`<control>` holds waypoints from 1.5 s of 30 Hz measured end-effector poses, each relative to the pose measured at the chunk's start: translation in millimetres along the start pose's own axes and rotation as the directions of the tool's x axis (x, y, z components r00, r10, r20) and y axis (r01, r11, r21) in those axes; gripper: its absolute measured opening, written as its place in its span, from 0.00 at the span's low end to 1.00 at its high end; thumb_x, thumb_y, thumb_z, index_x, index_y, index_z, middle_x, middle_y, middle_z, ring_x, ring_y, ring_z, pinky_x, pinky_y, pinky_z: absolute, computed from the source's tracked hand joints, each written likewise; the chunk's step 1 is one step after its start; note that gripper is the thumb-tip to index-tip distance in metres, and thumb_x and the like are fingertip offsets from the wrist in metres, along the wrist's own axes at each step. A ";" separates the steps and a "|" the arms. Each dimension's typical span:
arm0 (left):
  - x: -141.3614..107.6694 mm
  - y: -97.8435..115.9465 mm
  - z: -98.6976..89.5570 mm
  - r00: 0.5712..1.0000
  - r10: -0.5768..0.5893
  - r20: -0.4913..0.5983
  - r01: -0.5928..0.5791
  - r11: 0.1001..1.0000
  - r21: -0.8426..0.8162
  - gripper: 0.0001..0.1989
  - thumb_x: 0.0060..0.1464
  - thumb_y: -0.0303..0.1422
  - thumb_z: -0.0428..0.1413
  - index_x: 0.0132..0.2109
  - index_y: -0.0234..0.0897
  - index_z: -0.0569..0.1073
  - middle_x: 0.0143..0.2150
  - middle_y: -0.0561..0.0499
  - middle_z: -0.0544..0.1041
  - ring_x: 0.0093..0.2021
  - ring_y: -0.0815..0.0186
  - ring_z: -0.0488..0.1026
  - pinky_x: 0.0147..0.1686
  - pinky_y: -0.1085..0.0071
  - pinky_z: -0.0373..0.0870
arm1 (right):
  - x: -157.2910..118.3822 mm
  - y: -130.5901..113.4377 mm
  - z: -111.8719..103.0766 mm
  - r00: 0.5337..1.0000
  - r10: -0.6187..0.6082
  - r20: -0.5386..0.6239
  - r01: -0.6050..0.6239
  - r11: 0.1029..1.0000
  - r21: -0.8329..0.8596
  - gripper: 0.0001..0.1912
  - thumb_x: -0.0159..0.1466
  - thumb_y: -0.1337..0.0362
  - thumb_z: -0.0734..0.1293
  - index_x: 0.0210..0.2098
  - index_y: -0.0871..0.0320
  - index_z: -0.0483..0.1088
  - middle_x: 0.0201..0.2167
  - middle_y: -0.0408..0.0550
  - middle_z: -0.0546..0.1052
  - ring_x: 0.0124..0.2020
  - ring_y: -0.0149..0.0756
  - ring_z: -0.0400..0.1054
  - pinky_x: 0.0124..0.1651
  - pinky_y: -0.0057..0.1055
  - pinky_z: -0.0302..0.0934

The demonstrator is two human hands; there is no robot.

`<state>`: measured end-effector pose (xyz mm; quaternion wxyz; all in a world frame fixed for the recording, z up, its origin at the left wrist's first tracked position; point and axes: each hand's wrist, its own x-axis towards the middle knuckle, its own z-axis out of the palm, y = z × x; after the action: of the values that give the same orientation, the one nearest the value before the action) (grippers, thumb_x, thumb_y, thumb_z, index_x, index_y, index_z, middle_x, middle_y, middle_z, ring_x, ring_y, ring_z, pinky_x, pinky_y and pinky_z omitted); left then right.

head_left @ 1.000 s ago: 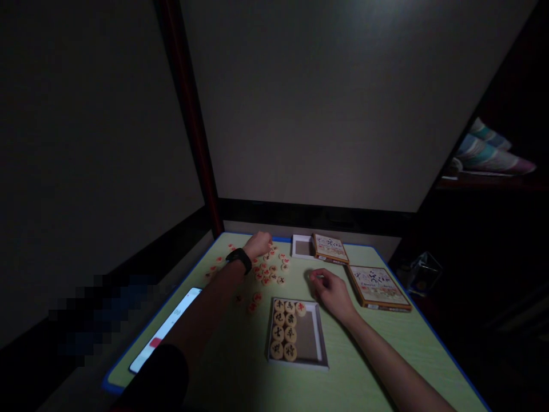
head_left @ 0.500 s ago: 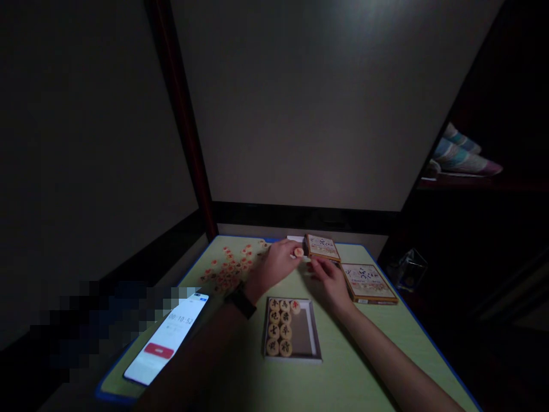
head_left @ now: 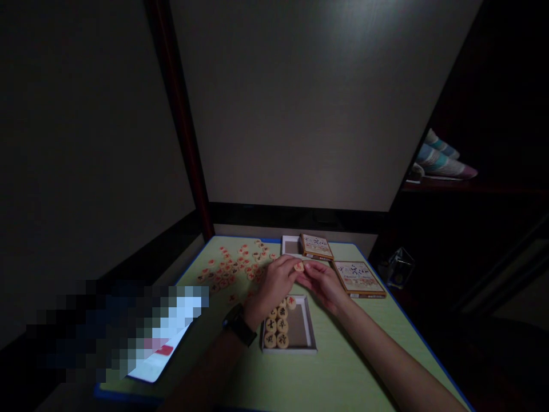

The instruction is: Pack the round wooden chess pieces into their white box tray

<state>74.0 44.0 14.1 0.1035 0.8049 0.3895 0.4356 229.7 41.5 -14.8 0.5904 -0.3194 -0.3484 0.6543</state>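
A round Chinese chess piece [head_left: 299, 266] with a red character is pinched at its left by my left hand [head_left: 277, 283]. The fingertips of my right hand [head_left: 325, 284] meet it at its right side. Both hands hover just past the open tray [head_left: 315, 337]. Two columns of black-lettered pieces [head_left: 282, 326] lie in its left part, with one red-lettered piece [head_left: 291, 302] at the top of a third column. My left hand hides the tray's upper left corner. Loose pieces [head_left: 240, 266], mostly red-lettered, are scattered on the table to the left.
Two printed boxes, a nearer one [head_left: 359, 277] and a farther one [head_left: 316, 246], lie at the right and back. A second open tray [head_left: 290, 245] sits partly under the farther box. A lit phone [head_left: 148, 369], partly blurred out, rests at the left edge of the green table [head_left: 343, 372].
My left hand has brought the piece back from the far side towards the tray. My right hand has come in to meet it. The view has shifted slightly.
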 end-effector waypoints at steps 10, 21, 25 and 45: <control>-9.4 -11.4 -2.1 0.998 -0.038 -0.044 0.036 0.998 -0.047 0.14 0.56 0.24 0.57 0.48 0.39 0.77 0.46 0.49 0.78 0.44 0.65 0.75 0.49 0.69 0.73 | 7.3 -7.0 -15.5 0.998 -0.053 -0.033 0.049 0.991 -0.123 0.14 0.52 0.61 0.79 0.34 0.58 0.76 0.29 0.47 0.80 0.31 0.38 0.77 0.37 0.36 0.76; -9.9 -10.2 0.9 0.987 -0.153 0.058 0.156 0.986 -0.054 0.06 0.55 0.26 0.58 0.38 0.40 0.78 0.38 0.52 0.78 0.37 0.68 0.75 0.42 0.72 0.72 | 5.5 -11.1 -11.9 0.973 -0.229 0.000 0.184 0.782 -0.595 0.23 0.48 0.50 0.77 0.36 0.60 0.76 0.27 0.44 0.77 0.28 0.33 0.69 0.31 0.29 0.64; -8.1 -15.4 7.9 0.959 -0.262 0.105 0.280 0.934 -0.221 0.09 0.54 0.27 0.59 0.44 0.40 0.77 0.37 0.51 0.80 0.37 0.67 0.76 0.40 0.71 0.74 | 3.9 -8.4 -10.5 0.930 -0.357 0.086 0.300 0.605 -0.737 0.22 0.54 0.51 0.73 0.41 0.58 0.72 0.27 0.43 0.76 0.30 0.35 0.69 0.35 0.31 0.64; -9.8 -8.4 -0.9 0.808 -0.388 0.444 0.530 0.147 -0.835 0.17 0.43 0.30 0.69 0.41 0.31 0.74 0.41 0.45 0.79 0.40 0.64 0.78 0.47 0.66 0.74 | -15.1 -17.0 7.2 0.644 -0.464 0.609 0.689 0.006 -0.724 0.09 0.66 0.66 0.64 0.43 0.55 0.75 0.40 0.53 0.78 0.43 0.41 0.73 0.46 0.38 0.69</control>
<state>65.7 42.5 4.4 0.6997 0.4560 0.2806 0.4730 234.6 27.0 3.4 0.4658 -0.3553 -0.8089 0.0488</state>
